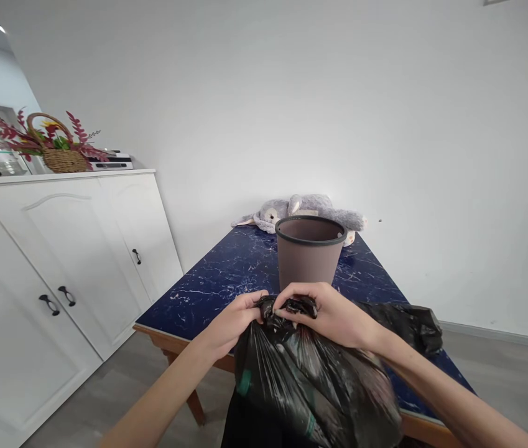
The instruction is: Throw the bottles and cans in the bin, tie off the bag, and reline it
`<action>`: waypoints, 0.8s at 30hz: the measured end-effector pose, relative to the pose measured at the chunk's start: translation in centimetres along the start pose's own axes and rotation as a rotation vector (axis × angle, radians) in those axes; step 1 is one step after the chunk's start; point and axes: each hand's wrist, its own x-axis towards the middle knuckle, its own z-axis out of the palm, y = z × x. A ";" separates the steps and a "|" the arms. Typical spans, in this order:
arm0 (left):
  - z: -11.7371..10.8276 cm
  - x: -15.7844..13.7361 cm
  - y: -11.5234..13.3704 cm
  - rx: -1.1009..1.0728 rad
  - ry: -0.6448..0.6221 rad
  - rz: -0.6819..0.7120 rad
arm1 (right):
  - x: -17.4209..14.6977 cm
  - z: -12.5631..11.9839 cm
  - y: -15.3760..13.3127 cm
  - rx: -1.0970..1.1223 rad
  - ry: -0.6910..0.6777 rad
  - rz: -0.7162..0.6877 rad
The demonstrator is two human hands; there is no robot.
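A filled black garbage bag (310,386) hangs at the near edge of the table, its thin plastic showing green bits inside. My left hand (238,320) is closed on the left side of the bag's gathered neck. Opposite it, my right hand (326,311) pinches the bunched plastic at the top, thumb and fingers pressed together. Just beyond my hands a brownish trash can (308,261) with a dark rim stands upright on the table. Another black plastic bag (408,323) lies flat on the table to the right, partly behind my right forearm.
The blue marbled table (226,267) has wooden edges and reaches the white wall. A grey plush rabbit (310,205) lies behind the trash can. On the left, a white cabinet (68,249) bears a flower basket (64,160) and a plastic bottle (0,152).
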 end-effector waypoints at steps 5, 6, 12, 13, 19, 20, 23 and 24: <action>0.5 -0.1 0.0 0.070 0.015 0.042 | -0.4 1.2 1.1 -0.233 0.280 -0.010; 0.6 -0.1 -0.1 0.104 0.019 0.064 | -0.4 1.5 1.4 -0.297 0.316 -0.030; 0.9 -0.7 -0.1 0.254 -0.008 0.149 | -0.5 2.7 3.9 -0.550 0.512 -0.221; 0.9 -0.6 -0.1 0.228 -0.019 0.139 | -0.5 2.9 4.1 -0.581 0.533 -0.255; 1.4 1.2 0.2 0.016 0.057 0.098 | 0.4 3.4 4.3 -0.777 0.630 -0.420; 1.5 1.5 0.2 0.012 0.058 0.102 | 0.6 3.4 4.3 -0.801 0.623 -0.430; 1.8 2.2 0.3 0.001 0.108 0.103 | 0.9 3.4 4.2 -0.831 0.558 -0.438; 1.8 2.3 0.3 -0.003 0.131 0.105 | 0.9 3.4 4.1 -0.829 0.526 -0.438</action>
